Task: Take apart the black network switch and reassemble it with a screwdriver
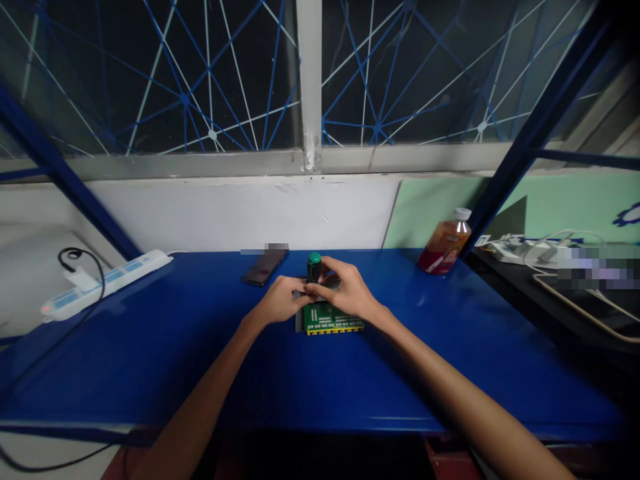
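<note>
"Your left forearm and right forearm come nearest, both bare, reaching inward from the lower corners over a glossy blue counter."

"Where do your left hand and right hand meet?"

"Near the middle of the counter, over a green circuit board with a yellow strip along its near edge. Your hands cover much of its far part."

"What does your right hand hold?"

"What looks like a screwdriver, standing upright over the board. Your thumb and fingers close around its dark handle from the right, with the green cap showing on top. Its tip is hidden, so whether it touches the board cannot be told."

"And your left hand?"

"It comes in from the left, fingers bent toward the foot of the handle, just beside your right thumb. Whether those fingertips grip anything cannot be told."

"What else is around you?"

"Beyond your left hand, a dark phone lies flat near the counter's far edge. Farther left, a white power strip lies at a slant, with a black cable looping above and across it. On your right, well apart from the board, an amber drink bottle with a white cap stands near the far corner. Behind everything, window panes carry crossing blue and white lines."
</note>
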The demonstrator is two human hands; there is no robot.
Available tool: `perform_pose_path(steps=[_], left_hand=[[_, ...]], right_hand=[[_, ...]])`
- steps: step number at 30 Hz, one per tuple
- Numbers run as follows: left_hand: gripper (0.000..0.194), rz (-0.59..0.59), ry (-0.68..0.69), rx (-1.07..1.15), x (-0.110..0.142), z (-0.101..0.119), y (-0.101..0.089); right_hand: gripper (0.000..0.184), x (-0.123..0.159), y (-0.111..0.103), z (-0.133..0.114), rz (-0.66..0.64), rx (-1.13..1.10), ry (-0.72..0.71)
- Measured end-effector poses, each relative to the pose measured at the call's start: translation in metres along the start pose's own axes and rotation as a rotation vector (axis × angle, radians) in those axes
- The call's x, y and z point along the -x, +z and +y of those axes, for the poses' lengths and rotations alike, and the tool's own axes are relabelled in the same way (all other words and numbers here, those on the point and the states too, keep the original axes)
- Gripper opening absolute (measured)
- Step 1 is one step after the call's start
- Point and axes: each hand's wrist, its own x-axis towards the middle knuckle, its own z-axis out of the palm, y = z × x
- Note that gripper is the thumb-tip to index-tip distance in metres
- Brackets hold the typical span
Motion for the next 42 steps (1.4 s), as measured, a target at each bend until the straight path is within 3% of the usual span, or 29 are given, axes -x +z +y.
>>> perform_pose_path(steps=[5, 10, 15, 22, 30, 38, 42], left_hand=[[0.018, -0.010, -0.014, 0.018, 0.000, 0.000, 0.000], [0.020, -0.022, -0.010, 0.000, 0.000, 0.000, 0.001], [0.020, 0.011, -0.036, -0.050, 0.000, 0.000, 0.001], [0.017, 0.025, -0.024, 0.032, 0.000, 0.001, 0.000], [0.016, -0.016, -0.026, 0.006, 0.001, -0.004, 0.002], [0.017, -0.035, -0.025, 0.005, 0.000, -0.002, 0.001], [0.019, -0.050, -0.030, 0.050, -0.001, -0.003, 0.001]], right_hand=[[0.029, -0.001, 0.000, 0.000, -0.001, -0.064, -0.020], [0.026, 0.000, -0.001, 0.000, -0.065, -0.181, -0.033], [0.011, -0.001, 0.003, 0.001, -0.014, -0.095, -0.022], [0.029, 0.001, 0.010, 0.001, 0.050, 0.045, -0.017], [0.027, 0.000, 0.002, -0.003, -0.080, -0.205, -0.017], [0.021, 0.000, 0.008, 0.003, 0.020, -0.005, 0.038], [0.027, 0.000, 0.004, 0.001, -0.028, -0.120, 0.041]])
